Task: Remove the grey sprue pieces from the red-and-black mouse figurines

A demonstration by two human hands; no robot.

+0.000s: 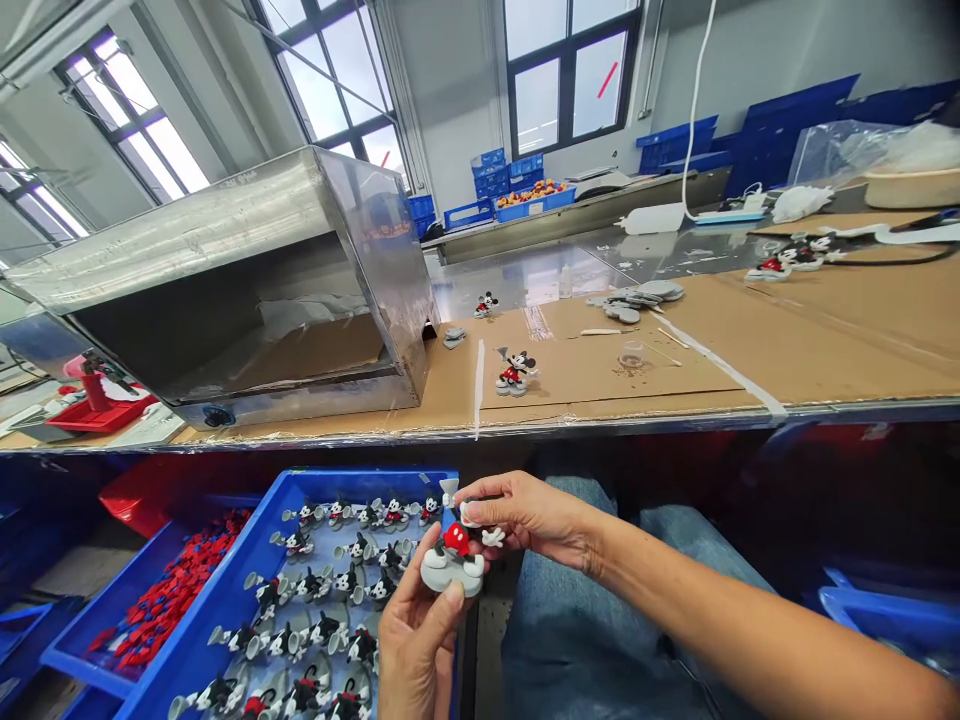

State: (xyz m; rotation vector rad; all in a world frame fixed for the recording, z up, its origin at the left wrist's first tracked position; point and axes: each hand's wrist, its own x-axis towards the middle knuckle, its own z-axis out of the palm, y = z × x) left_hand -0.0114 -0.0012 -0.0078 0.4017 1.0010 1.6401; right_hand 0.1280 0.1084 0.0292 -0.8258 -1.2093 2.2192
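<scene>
A small mouse figurine (454, 548) with red shorts stands on a grey round base, held above my lap. My left hand (416, 640) grips the grey base from below, thumb on its front edge. My right hand (536, 520) pinches the figurine's upper part, fingers closed around its head and arm. Directly left of my hands sits a blue tray (225, 600) filled with several similar figurines lying in rows.
A second blue tray (105, 625) at lower left holds several small red and blue parts. On the cardboard-covered bench (825, 340) stand a finished figurine (514, 372), grey bases (637, 297) and a steel box (225, 290). My jeans-covered legs fill the lower middle.
</scene>
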